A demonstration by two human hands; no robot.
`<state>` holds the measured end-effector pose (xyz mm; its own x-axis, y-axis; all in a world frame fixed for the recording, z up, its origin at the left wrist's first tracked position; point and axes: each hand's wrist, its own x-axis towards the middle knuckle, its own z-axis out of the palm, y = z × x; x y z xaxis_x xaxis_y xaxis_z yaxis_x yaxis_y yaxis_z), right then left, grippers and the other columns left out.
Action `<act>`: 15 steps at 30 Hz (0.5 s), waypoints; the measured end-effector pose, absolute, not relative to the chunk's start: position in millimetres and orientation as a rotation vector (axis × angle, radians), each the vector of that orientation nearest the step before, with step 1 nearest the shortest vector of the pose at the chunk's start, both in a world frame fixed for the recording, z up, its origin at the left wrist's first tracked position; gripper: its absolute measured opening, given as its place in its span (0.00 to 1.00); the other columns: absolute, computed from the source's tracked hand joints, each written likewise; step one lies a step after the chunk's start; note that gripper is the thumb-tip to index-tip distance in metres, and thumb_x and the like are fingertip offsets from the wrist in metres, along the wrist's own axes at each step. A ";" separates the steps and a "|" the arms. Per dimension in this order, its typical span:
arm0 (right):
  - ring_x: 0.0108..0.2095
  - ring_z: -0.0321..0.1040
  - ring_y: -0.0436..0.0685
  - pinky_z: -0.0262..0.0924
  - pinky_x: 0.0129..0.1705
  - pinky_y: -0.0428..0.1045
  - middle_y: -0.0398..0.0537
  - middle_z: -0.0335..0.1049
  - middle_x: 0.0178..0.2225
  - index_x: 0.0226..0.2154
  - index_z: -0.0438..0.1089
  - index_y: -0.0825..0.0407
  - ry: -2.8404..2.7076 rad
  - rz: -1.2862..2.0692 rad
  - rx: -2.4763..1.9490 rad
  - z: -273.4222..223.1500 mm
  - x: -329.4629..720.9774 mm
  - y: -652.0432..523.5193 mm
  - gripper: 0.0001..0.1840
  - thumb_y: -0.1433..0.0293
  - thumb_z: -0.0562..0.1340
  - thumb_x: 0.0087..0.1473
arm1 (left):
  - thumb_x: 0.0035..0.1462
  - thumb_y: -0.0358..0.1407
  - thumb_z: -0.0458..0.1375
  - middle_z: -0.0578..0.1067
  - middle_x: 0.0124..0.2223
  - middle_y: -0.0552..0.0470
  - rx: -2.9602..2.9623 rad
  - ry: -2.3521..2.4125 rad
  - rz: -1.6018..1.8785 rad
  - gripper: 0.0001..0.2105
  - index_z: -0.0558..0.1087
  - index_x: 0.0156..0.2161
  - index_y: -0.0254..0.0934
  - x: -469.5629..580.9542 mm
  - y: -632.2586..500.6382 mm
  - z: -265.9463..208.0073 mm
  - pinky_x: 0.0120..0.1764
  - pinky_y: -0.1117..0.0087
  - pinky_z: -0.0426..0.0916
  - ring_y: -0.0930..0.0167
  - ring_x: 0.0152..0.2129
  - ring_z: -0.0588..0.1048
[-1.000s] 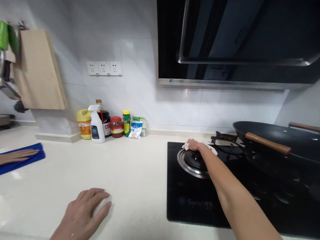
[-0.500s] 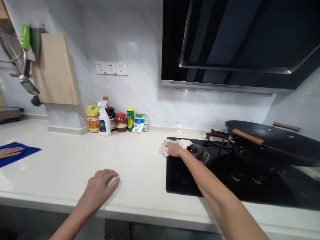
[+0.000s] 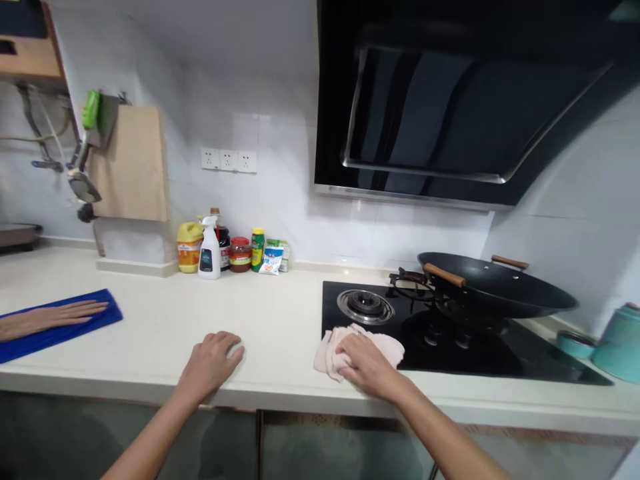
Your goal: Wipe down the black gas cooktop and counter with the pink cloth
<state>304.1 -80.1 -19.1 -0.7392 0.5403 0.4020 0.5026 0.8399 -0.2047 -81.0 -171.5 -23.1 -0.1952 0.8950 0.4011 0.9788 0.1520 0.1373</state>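
My right hand grips a pale pink cloth, pressing it on the front left corner of the black glass cooktop. Part of the cloth hangs over onto the white counter. Behind it the left burner is bare, with a metal ring around it. My left hand rests on the countertop near the front edge, fingers loosely curved and thumb apart, holding nothing.
Another person's hand lies flat on a blue cloth at the left. A wok sits on the right burner. A spray bottle stands with several condiments along the wall. The range hood hangs overhead.
My right hand has drawn the pink cloth from beside the left burner to the cooktop's front left corner. The other person's hand and blue cloth show further into view. My left hand stays put.
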 end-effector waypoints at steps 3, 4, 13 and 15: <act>0.45 0.62 0.60 0.57 0.51 0.56 0.49 0.68 0.44 0.43 0.64 0.48 -2.459 0.107 -0.775 -30.7 304.9 -88.5 0.17 0.78 0.58 0.50 | 0.62 0.41 0.50 0.78 0.53 0.45 -1.818 -2.197 -0.567 0.17 0.78 0.47 0.39 -82.9 -169.9 -26.5 0.49 0.59 0.65 0.59 0.50 0.72; 0.44 0.62 0.59 0.57 0.49 0.55 0.48 0.69 0.44 0.44 0.64 0.48 -2.433 0.164 -0.775 -29.9 303.2 -89.2 0.18 0.78 0.57 0.50 | 0.62 0.41 0.50 0.78 0.52 0.45 -1.818 -2.192 -0.577 0.17 0.78 0.46 0.40 -82.8 -169.9 -26.9 0.49 0.60 0.65 0.59 0.50 0.72; 0.37 0.70 0.56 0.65 0.38 0.50 0.44 0.72 0.38 0.46 0.63 0.48 -1.767 1.134 -0.895 35.1 312.2 -36.8 0.22 0.52 0.62 0.54 | 0.63 0.42 0.50 0.78 0.54 0.45 -1.819 -2.245 -0.576 0.17 0.78 0.47 0.40 -77.1 -172.5 -21.0 0.50 0.58 0.64 0.59 0.51 0.71; 0.39 0.72 0.57 0.67 0.39 0.51 0.45 0.74 0.39 0.45 0.66 0.48 -1.792 1.153 -1.011 32.8 333.4 -17.9 0.23 0.51 0.61 0.54 | 0.63 0.42 0.50 0.78 0.54 0.46 -1.826 -2.241 -0.573 0.17 0.78 0.47 0.40 -78.4 -172.0 -22.0 0.50 0.59 0.64 0.59 0.51 0.71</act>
<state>333.4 -17.9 32.8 -0.3948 0.9014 0.1781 0.2115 0.2777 -0.9371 -78.4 -172.0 -22.0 -0.2202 0.8959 0.3857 0.9712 0.1643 0.1728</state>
